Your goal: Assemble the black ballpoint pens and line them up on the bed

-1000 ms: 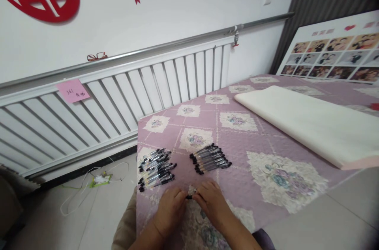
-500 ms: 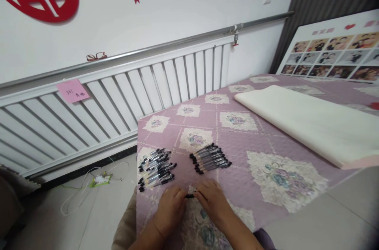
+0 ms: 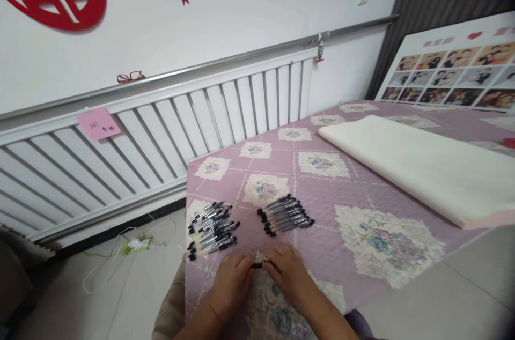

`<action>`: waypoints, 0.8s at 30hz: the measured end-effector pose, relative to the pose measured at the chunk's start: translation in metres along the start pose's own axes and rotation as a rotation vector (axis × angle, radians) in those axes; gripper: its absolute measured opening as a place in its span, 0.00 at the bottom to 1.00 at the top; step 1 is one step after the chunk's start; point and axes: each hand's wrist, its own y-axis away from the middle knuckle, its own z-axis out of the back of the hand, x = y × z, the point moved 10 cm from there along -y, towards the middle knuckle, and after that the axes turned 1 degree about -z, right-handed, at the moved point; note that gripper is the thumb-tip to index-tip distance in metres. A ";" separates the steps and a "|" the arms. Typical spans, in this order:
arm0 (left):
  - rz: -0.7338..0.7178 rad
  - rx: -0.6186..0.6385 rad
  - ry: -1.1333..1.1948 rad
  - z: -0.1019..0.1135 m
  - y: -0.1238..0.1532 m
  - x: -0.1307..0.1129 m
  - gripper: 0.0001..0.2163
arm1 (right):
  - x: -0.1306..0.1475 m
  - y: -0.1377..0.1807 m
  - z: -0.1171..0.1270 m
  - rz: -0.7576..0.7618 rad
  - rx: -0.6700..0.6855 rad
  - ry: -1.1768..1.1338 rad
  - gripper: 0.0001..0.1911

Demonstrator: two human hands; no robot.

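Observation:
Near the front of the bed-like surface, my left hand (image 3: 232,282) and my right hand (image 3: 287,270) are closed on the two ends of one pen (image 3: 257,265). Only a short dark middle part of that pen shows between my fingers; the rest is covered. Just beyond my left hand lies a loose pile of clear pens with black caps (image 3: 213,230). A second group of pens (image 3: 285,215), laid side by side in a neater row, rests beyond my right hand.
A purple floral cloth (image 3: 317,190) covers the surface. Folded cream fabric (image 3: 418,163) lies at the right. Behind stands a white radiator (image 3: 241,109) with a pink note (image 3: 98,124) on it. A power strip (image 3: 137,244) with cables is on the floor at left.

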 end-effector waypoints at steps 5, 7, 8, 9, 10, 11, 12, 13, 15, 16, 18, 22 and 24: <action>-0.008 -0.020 0.010 0.000 0.000 0.001 0.08 | 0.000 0.000 0.003 0.015 0.008 -0.014 0.02; -0.007 -0.033 0.006 0.001 0.001 0.001 0.08 | 0.001 0.001 0.005 0.023 -0.004 -0.039 0.02; -0.008 -0.036 0.003 0.002 0.001 0.000 0.08 | 0.002 0.001 0.006 0.027 -0.010 -0.045 0.03; -0.009 -0.037 -0.001 0.002 0.001 0.000 0.08 | 0.003 0.001 0.006 0.030 -0.013 -0.043 0.03; -0.009 -0.036 -0.004 0.002 0.001 -0.001 0.08 | 0.003 0.001 0.006 0.032 -0.012 -0.033 0.03; -0.008 -0.032 -0.006 0.002 0.001 -0.001 0.07 | 0.004 0.000 0.005 0.030 -0.009 -0.019 0.04; -0.004 -0.027 -0.006 0.002 0.001 -0.001 0.07 | 0.004 0.000 0.004 0.028 -0.006 -0.007 0.06; 0.003 -0.023 -0.005 0.002 0.001 -0.001 0.07 | 0.003 -0.001 0.003 0.024 -0.005 -0.003 0.07; 0.012 -0.015 0.005 0.001 0.000 0.000 0.07 | 0.002 -0.002 0.003 0.015 -0.006 -0.023 0.06; 0.012 -0.013 0.013 0.001 0.000 0.000 0.07 | 0.001 -0.002 0.003 0.012 -0.008 -0.041 0.05; 0.012 -0.014 0.027 0.001 0.001 0.000 0.08 | 0.000 -0.001 0.003 0.014 -0.009 -0.081 0.03; 0.014 -0.010 0.035 0.001 0.000 0.002 0.07 | 0.000 0.001 0.004 0.024 -0.025 -0.144 0.04; 0.011 -0.014 0.026 0.001 0.000 0.001 0.07 | -0.001 0.001 0.005 0.012 -0.045 -0.147 0.09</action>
